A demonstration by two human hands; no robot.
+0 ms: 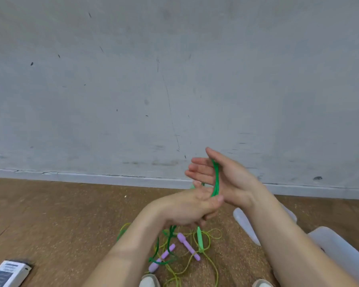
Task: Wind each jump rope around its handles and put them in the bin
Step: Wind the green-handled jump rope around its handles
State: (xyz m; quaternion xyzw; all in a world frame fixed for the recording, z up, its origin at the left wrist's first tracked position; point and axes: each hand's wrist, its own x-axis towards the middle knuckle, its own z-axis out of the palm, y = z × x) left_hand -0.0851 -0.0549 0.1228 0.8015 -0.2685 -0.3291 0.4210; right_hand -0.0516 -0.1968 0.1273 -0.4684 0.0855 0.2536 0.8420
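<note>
We see the bin (344,253) low on the right side. It is white plastic and sits on the brown floor (50,214). We use it to say where things are.

The two hands are up in the air, left of the bin and higher than it. The right hand (226,177) is held flat with its fingers straight, not squeezing anything. Loops of the green rope (216,179) run across its palm, between the thumb and the other fingers. The left hand (191,210) is just under it. Its fingers are curled, and its thumb presses the bottom of the green loops, so it is holding the green rope.

Left of the bin, on the floor under the hands, more rope lies in a messy pile. The rest of the green rope hangs down into it. Two purple handles (187,245) lie there, with a thin yellow-green rope (211,264) curling around them. A light green handle (199,239) points down under the left hand. We cannot tell if it hangs or lies on the floor.

Two shoes (149,280) peek in at the bottom, left of the bin. Far to the left of the bin lies a small box (8,274). Behind everything stands a gray wall (133,79) with dark marks.
</note>
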